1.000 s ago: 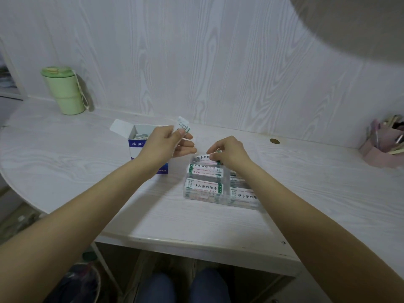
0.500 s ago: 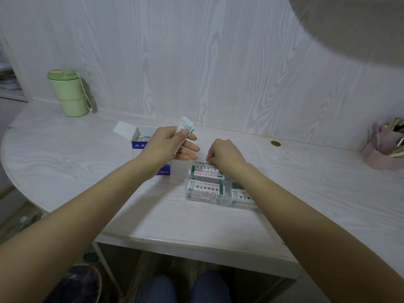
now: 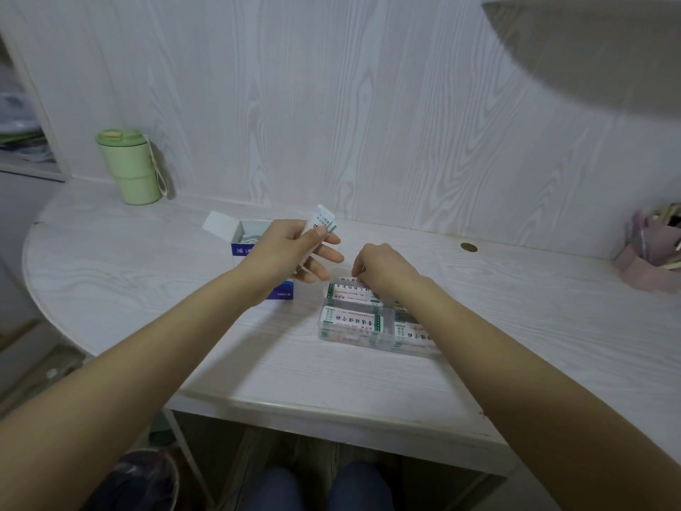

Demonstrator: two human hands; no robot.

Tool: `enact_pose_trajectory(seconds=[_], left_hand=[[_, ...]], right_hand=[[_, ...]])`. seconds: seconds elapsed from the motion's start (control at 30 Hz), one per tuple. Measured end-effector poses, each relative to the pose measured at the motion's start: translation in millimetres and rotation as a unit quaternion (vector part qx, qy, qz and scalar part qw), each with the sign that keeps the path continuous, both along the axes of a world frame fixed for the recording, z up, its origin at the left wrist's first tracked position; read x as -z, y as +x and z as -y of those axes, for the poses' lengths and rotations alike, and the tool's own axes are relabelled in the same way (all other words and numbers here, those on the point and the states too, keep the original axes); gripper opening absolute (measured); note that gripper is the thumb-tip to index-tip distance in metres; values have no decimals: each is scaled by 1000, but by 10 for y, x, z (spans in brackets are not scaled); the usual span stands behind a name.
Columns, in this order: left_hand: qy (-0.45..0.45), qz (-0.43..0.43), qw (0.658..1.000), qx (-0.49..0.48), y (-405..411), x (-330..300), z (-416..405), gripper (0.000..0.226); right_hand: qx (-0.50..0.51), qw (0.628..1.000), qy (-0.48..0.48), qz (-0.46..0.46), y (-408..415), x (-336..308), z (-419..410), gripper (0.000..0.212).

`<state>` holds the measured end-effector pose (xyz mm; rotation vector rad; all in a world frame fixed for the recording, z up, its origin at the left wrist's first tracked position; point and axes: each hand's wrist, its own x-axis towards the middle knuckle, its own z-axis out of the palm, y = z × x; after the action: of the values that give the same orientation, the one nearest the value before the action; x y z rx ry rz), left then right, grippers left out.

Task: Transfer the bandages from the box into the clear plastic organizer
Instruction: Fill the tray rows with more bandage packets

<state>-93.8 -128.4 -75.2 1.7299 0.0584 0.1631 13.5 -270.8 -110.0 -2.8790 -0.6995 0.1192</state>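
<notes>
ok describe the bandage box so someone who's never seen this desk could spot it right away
Start at the white wood-grain desk and find the pale green cup by the wall. To its right, behind the left hand, stands the bandage box. It is the only blue and white carton, with its white flap open, unlike the clear plastic organizer beside it.

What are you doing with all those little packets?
A person is moving bandages from the blue box into the clear organizer. The left hand holds a few bandages above the table. The right hand tucks one into the organizer's far end, where several stacks already lie.
</notes>
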Motion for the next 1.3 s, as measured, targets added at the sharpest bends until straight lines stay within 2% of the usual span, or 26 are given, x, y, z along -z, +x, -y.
enact_pose_trajectory(seconds=[0.37,0.63,0.67,0.7,0.73,0.77,0.8,0.87,0.93,1.07,1.17,1.3], left_hand=[[12,1,1000,-6,-30,-35,1,27],[21,-2,1000,-5,-34,-59,12,27],[23,-3,1000,-6,-30,-55,13,27],[24,-3,1000,-6,-26,-47,12,27],[25,-4,1000,-4,-22,-40,10,26],[28,-5,1000,-2,-18,-32,9,26],[31,-6,1000,3,-14,-25,9,25],[32,-3,999,24,-16,-24,30,25],[31,3,998,51,-23,-31,71,29],[45,8,997,67,-36,-28,109,40],[47,15,999,8,-5,-2,70,39],[13,42,996,-76,13,-18,-7,47]], right_hand=[[-44,997,-58,-7,14,37,79,34],[-70,982,-150,95,-151,-118,49,35],[-66,986,-111,104,-156,-161,56,36],[-53,994,-29,89,-162,-214,69,35],[-36,994,92,45,-178,-273,90,33],[-25,974,226,-16,-215,-339,116,28],[-24,936,340,-83,-267,-407,144,23],[-42,870,460,-171,-370,-503,185,16],[-53,849,495,-177,-424,-528,199,13],[-34,849,504,-157,-427,-529,205,24],[2,853,504,-139,-353,-489,247,21],[78,836,521,-151,-248,-371,333,13]])
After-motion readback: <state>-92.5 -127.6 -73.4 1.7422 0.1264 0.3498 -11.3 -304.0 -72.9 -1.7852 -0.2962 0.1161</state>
